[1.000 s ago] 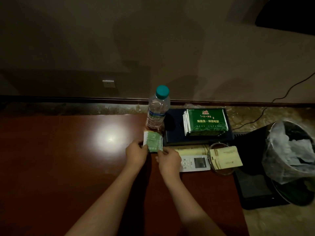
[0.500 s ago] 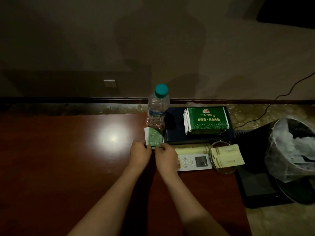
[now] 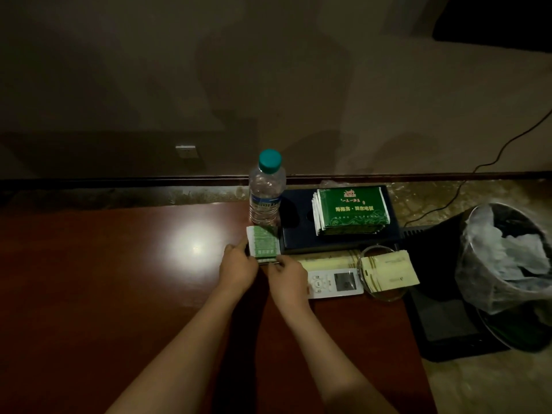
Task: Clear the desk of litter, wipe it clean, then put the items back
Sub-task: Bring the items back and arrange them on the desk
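A small stack of green-and-white packets (image 3: pixel 263 244) lies on the dark red desk (image 3: pixel 119 279), just in front of a water bottle (image 3: pixel 266 189) with a teal cap. My left hand (image 3: pixel 237 265) grips the stack's left edge. My right hand (image 3: pixel 288 271) pinches its near right corner. To the right, a dark blue tray (image 3: pixel 298 234) carries a larger stack of green packets (image 3: pixel 351 212). In front of the tray lie a yellow paper strip (image 3: pixel 325 259), a white remote (image 3: pixel 336 283) and a glass dish (image 3: pixel 385 294) holding a yellow card (image 3: pixel 388 271).
A bin lined with a clear bag (image 3: pixel 507 258) stands on the floor right of the desk, next to a black flat object (image 3: pixel 448 321). A cable (image 3: pixel 478 174) runs along the wall. A wall socket (image 3: pixel 185 151) is behind the desk.
Both hands have pushed the small packet stack a little away from me and closed in on its near edge. The packets now sit squarer against the bottle and tray.
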The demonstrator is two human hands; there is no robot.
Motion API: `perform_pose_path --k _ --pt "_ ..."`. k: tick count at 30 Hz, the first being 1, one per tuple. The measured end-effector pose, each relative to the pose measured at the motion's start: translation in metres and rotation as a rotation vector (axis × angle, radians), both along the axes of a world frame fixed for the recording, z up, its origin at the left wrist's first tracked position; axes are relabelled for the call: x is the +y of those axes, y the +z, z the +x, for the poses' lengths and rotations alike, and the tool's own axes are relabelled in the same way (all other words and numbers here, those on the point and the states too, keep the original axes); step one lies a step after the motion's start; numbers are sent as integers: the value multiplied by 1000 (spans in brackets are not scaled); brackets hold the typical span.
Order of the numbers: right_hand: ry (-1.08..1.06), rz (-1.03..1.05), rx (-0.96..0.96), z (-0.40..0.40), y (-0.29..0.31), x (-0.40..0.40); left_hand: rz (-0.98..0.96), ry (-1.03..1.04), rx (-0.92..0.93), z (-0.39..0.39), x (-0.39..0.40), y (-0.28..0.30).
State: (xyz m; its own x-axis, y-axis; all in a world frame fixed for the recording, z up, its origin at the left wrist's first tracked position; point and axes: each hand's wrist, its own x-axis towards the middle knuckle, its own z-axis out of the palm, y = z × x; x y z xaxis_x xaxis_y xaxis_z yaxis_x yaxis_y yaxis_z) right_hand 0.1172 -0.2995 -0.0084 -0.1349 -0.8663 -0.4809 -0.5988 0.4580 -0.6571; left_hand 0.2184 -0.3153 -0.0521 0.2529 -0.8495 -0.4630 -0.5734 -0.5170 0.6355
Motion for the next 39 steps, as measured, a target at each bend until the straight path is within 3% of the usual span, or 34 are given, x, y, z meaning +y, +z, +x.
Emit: perform_pose_path --k 4,10,14,26,39 --pt "140 -37 72 -6 8 1 31 4 -99 8 5 12" --pt "469 -159 187 -4 31 21 43 -214 -380 18 55 57" --pt "662 -225 172 21 47 48 36 -183 -526 36 107 86" --pt "1137 -476 73 135 102 212 22 287 -688 124 317 152" --pt "1806 -597 -115 216 136 560 214 1020 -571 124 711 166"
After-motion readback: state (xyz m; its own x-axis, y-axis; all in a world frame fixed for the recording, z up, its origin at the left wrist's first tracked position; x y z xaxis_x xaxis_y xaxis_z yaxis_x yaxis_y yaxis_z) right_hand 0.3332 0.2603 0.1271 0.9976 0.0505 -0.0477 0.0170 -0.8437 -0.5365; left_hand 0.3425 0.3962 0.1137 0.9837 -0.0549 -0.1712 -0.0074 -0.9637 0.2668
